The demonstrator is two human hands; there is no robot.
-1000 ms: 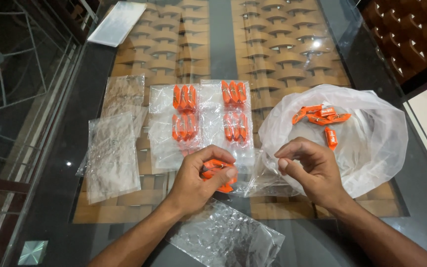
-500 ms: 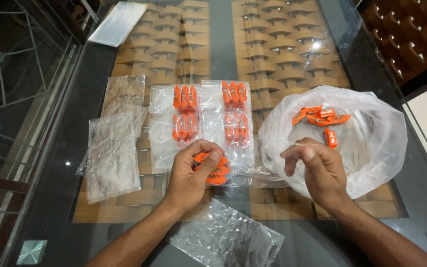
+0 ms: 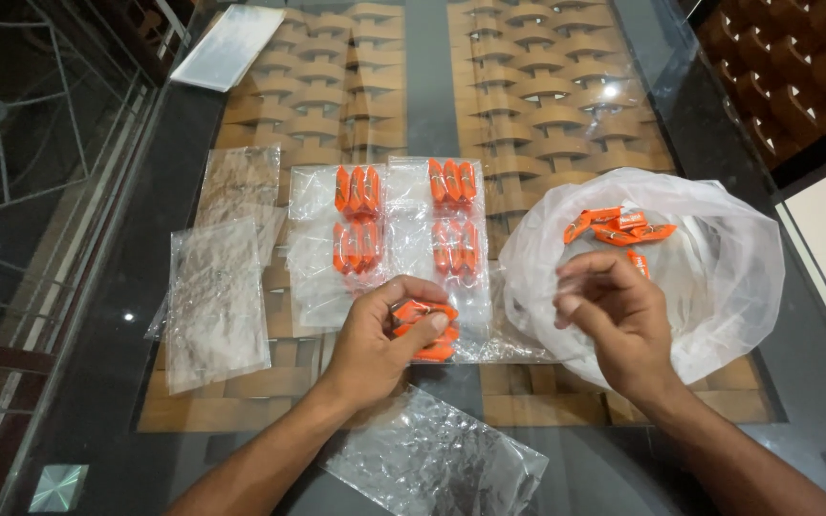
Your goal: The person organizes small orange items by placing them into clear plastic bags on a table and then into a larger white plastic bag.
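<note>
My left hand [image 3: 381,336] presses down on a small clear pouch of orange-wrapped candies [image 3: 424,330] on the glass table. Above it lie several filled clear pouches [image 3: 358,220], each with a few orange candies, in two columns. My right hand [image 3: 614,315] hovers with loosely curled fingers over the near edge of a large clear plastic bag [image 3: 719,277]; it holds nothing that I can see. Loose orange candies [image 3: 614,225] lie inside that bag, beyond my right fingers.
Empty clear pouches lie at the left [image 3: 217,301] and one lies near me between my forearms [image 3: 432,463]. The glass table top [image 3: 97,382] shows a woven wooden base beneath. A flat white sheet [image 3: 227,46] lies at the far left corner.
My left hand has pushed the candies down flat into the pouch. My right hand has let go of the pouch edge and shifted right toward the large bag.
</note>
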